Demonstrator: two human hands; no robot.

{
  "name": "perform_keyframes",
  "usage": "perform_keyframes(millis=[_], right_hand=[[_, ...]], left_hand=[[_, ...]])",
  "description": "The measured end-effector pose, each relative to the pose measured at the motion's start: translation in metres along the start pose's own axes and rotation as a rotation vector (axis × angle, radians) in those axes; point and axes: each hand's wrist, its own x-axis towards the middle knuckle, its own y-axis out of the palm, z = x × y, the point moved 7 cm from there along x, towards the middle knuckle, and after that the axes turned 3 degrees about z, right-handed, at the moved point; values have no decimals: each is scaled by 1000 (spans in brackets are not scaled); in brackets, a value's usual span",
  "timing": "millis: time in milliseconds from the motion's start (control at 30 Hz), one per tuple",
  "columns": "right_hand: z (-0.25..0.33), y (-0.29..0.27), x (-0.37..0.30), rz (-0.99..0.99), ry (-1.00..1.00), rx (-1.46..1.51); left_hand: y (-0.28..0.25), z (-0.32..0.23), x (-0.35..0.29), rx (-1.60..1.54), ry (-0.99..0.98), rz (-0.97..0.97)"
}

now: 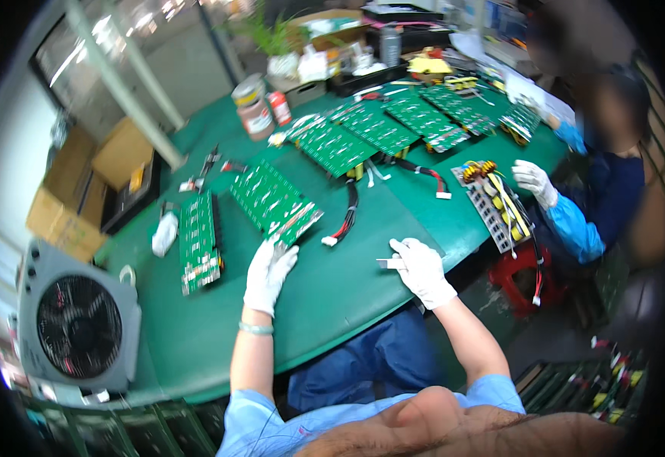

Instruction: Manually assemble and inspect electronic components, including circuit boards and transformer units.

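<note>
1. We note the left hand (269, 273), gloved, fingers spread, touching the near corner of a green circuit board (275, 201) lying on the green table (347, 289).
2. The right hand (422, 270) pinches a small pale strip (388, 263) above the table's edge.
3. A co-worker's gloved hand (534, 181) rests at another board (496, 207).

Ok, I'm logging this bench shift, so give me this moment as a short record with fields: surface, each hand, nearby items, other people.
surface: green table
left hand: white-gloved left hand, fingertips at the near corner of a green circuit board
right hand: white-gloved right hand, pinching a small pale flat piece
nearby: second circuit board, red-and-black cable, row of boards farther back, grey fan at the left
others: a co-worker's gloved hand beside a grey board
</note>
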Motion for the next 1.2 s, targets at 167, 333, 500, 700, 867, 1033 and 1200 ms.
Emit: perform_keyframes(millis=[167,333,500,700,867,1033,1200], right_hand=[[-7,-6,-5,-97,-67,59],[-18,6,-5,-37,-19,102],[-6,-8,-7,-103,-86,106],[-4,9,-5,-84,-199,-4],[-6,-12,-8,-262,-257,20],[-14,-11,-9,-361,-89,280],[-27,8,-46,-266,368,844]], left_hand=[[21,-6,1,155,52,94],[36,-10,5,112,105,148],[-3,-13,6,7,86,102],[17,-7,-56,154,25,-3],[53,17,-118,229,-3,-48],[87,57,-162,18,-219,102],[91,77,-179,222,-370,384]])
